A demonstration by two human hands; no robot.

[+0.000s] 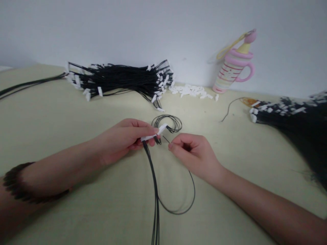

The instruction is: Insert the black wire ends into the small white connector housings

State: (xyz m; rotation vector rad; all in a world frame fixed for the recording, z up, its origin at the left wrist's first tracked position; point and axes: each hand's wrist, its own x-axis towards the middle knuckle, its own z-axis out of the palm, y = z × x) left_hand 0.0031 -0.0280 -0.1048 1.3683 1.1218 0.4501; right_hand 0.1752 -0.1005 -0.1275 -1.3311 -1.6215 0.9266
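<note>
Near the middle of the table, my left hand is closed on white connectors that have black wires in them. From these, a bundle of black wires hangs down toward the near edge of the view, and a small coil of thin wire lies just behind. My right hand pinches one thin black wire between thumb and forefinger, its end close to the connectors. That wire loops below my right hand back to the bundle. The fingertips of my left hand partly cover the connectors.
At the back lies a large bundle of black wires with white ends, beside loose white connectors. A pink striped cup leans against the wall. Another dark wire bundle lies at the right, near an orange coil.
</note>
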